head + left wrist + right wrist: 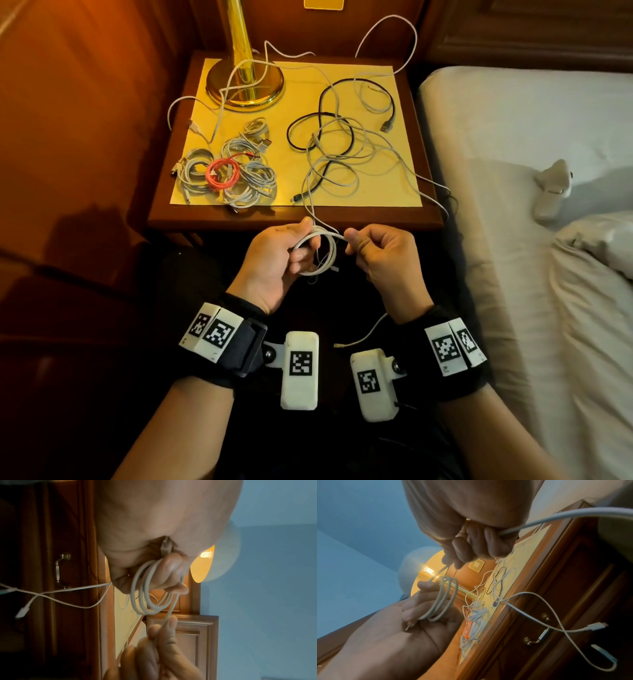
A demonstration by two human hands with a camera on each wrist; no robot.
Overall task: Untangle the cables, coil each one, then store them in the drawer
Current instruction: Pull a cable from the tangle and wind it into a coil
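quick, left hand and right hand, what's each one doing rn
Left hand: closed, fingers curled through the coil of white cable.
Right hand: closed, pinching the same cable's free run, feeding the coil.

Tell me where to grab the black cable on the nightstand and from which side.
Judging by its pose, pinch the black cable just behind its plug, coming from the bed side: that end lies free, while its left loops cross the white cables.

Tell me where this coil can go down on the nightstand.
Bare patches: the front strip of the yellow mat between the coiled pile and the loose tangle, and the mat's back middle, right of the lamp base. The right half and front-left corner are crowded with cables.
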